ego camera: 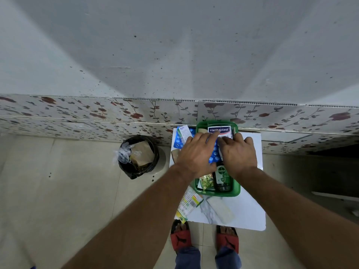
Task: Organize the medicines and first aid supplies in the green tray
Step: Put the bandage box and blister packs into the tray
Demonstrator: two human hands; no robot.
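A green tray (219,193) sits on a small white table (250,208). A white Hansaplast box (219,130) lies at its far end, a dark Dettol bottle (221,176) and a yellow-green sachet (206,181) at its near end. My left hand (196,154) and my right hand (238,152) are both over the tray's middle, fingers on a blue blister strip (214,153) that lies between them. Left of the tray are another blue blister strip (177,141) with a small white carton (184,133) on it.
A green-yellow leaflet pack (189,203) and a pale soap-like bar (223,210) lie on the table's near part. A black waste bin (138,156) stands on the floor to the left. The flower-patterned wall (97,113) is right behind the table. My sandalled feet (206,237) are at the table's near edge.
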